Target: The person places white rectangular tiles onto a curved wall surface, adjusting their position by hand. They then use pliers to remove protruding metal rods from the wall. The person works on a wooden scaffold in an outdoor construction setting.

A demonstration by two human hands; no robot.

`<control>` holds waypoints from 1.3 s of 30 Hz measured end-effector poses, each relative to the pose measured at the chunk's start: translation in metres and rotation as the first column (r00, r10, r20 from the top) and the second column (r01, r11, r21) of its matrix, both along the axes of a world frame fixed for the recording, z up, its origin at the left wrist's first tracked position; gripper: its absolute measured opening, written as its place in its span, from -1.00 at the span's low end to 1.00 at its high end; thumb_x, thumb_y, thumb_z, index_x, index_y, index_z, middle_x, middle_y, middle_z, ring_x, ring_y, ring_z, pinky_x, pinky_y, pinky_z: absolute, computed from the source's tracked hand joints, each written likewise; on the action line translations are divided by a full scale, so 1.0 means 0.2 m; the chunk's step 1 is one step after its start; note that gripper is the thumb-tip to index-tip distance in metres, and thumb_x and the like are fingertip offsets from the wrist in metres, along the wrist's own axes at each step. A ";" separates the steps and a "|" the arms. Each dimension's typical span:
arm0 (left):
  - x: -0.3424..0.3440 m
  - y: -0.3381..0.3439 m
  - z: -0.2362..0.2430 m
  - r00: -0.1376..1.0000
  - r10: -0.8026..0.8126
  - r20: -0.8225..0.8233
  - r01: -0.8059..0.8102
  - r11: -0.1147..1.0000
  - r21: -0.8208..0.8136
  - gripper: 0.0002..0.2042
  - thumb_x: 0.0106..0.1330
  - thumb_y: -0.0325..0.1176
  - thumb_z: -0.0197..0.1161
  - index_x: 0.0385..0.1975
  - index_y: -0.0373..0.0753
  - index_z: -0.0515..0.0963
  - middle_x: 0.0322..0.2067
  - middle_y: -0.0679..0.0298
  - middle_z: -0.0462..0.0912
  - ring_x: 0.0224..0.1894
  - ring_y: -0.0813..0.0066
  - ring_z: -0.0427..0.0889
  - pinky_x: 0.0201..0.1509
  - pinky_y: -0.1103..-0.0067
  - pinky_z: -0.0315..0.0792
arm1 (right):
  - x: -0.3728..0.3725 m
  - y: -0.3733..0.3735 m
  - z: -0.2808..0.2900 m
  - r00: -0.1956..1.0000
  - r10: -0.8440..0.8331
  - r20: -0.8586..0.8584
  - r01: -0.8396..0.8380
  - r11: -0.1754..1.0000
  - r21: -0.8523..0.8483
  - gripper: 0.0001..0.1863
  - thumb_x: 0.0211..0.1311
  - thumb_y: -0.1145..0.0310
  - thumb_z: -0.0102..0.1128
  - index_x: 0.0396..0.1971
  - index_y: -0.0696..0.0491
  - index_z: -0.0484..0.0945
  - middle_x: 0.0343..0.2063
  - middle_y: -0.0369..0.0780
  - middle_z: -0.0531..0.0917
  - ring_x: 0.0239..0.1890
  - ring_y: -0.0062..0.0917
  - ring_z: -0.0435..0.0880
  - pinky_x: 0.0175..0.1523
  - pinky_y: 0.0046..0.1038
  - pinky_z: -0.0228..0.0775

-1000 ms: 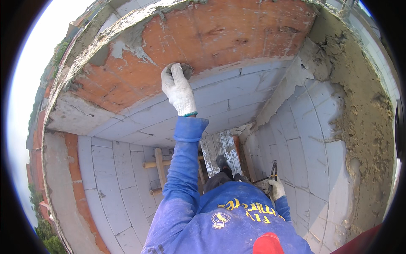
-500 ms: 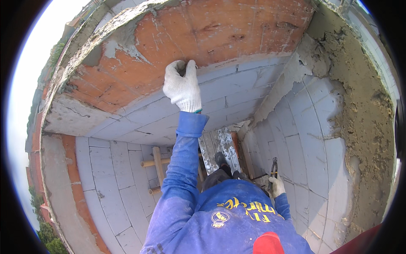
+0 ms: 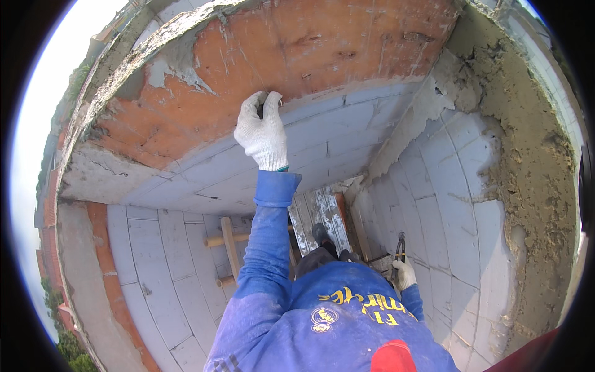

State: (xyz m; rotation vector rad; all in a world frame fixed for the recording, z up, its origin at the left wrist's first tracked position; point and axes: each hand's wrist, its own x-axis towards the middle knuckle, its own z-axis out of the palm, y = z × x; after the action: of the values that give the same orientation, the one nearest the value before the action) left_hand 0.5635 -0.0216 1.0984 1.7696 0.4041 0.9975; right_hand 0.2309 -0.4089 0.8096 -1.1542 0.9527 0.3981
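Note:
My left hand [image 3: 261, 133], in a white knitted glove, is raised to the lower edge of an orange-brown concrete band [image 3: 322, 56] on the wall. Its thumb and forefinger curl toward each other at that edge, around a small dark spot. Whatever sits between the fingertips is too small to make out. Lower down on the right, my right hand [image 3: 406, 273], gloved as well, grips a pair of pincers [image 3: 401, 248] by the handles, jaws pointing up, close to the right block wall.
Grey-blue block walls [image 3: 164, 266] enclose me, with rough wet-looking mortar [image 3: 539, 180] along the right one. Below, my foot rests on a worn metal plank [image 3: 328, 214]. Wooden poles [image 3: 231, 248] stick out left of it. Beyond the left edge, trees [image 3: 74, 353] and sky show.
My left hand has shifted slightly left, and its fingertips have tilted a little at the band's edge. The pincers in my right hand have turned slightly.

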 end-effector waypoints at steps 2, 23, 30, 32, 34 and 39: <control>-0.01 -0.01 0.01 0.998 -0.006 0.058 0.009 0.998 -0.057 -0.69 0.35 -0.35 0.49 -0.02 -0.41 0.75 -0.17 0.12 0.85 -0.08 0.41 0.80 0.12 0.48 0.63 | 0.01 0.01 0.04 1.000 0.025 0.009 -0.025 1.000 -0.016 -0.64 0.25 0.49 0.16 0.06 0.00 0.53 -0.39 -0.27 0.62 -0.58 -0.47 0.63 -0.56 -0.35 0.52; -0.03 0.30 0.18 0.870 -0.486 -0.081 0.473 0.870 -0.139 -0.67 0.51 -0.14 0.30 -0.06 -0.32 0.73 -0.21 0.27 0.78 -0.20 0.53 0.63 -0.03 0.52 0.48 | 1.06 0.90 1.07 0.600 0.590 0.540 -0.665 0.744 -0.073 -0.34 0.44 0.23 0.19 0.50 0.06 0.38 -0.27 -0.26 0.74 -0.22 -0.53 0.72 -0.09 -0.43 0.59; -0.02 0.30 0.19 0.847 -0.529 -0.051 0.509 0.836 -0.204 -0.69 0.51 -0.14 0.30 -0.08 -0.30 0.72 -0.20 0.28 0.78 -0.21 0.53 0.62 -0.04 0.52 0.47 | 1.26 1.16 1.36 0.731 0.417 0.539 -0.673 0.571 0.470 -0.21 0.44 0.40 0.17 0.63 -0.03 0.14 -0.06 -0.15 0.62 -0.13 -0.32 0.81 -0.04 -0.18 0.80; -0.02 0.31 0.19 0.840 -0.539 -0.059 0.518 0.830 -0.207 -0.69 0.52 -0.14 0.30 -0.08 -0.31 0.72 -0.20 0.28 0.78 -0.20 0.53 0.62 -0.02 0.52 0.49 | 1.28 1.21 1.40 0.780 0.363 0.509 -0.624 0.511 0.592 -0.21 0.42 0.42 0.20 0.61 -0.03 0.16 0.02 -0.11 0.60 -0.07 -0.22 0.80 0.06 -0.04 0.78; -0.02 0.33 0.18 0.835 -0.547 -0.055 0.527 0.826 -0.200 -0.69 0.52 -0.15 0.30 -0.08 -0.32 0.72 -0.19 0.28 0.78 -0.19 0.53 0.63 0.02 0.52 0.50 | 1.30 1.24 1.41 0.802 0.332 0.497 -0.597 0.446 0.666 -0.24 0.40 0.44 0.23 0.57 -0.02 0.20 0.06 -0.09 0.59 -0.02 -0.15 0.79 0.15 0.06 0.75; -0.04 0.31 0.15 0.828 -0.560 0.022 0.544 0.793 -0.273 -0.66 0.54 -0.21 0.31 0.08 -0.37 0.70 -0.09 0.20 0.77 -0.08 0.46 0.70 0.15 0.50 0.55 | 1.33 1.27 1.42 0.787 0.358 0.503 -0.615 0.393 0.684 -0.38 0.37 0.47 0.25 0.41 0.04 0.32 0.06 -0.08 0.60 0.05 -0.06 0.77 0.24 0.18 0.68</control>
State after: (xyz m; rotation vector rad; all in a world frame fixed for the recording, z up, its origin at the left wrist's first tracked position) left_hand 0.5552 0.0400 1.1281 1.5342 0.0347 0.4432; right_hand 0.4963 -0.1547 1.0944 -0.5254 0.0368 1.0309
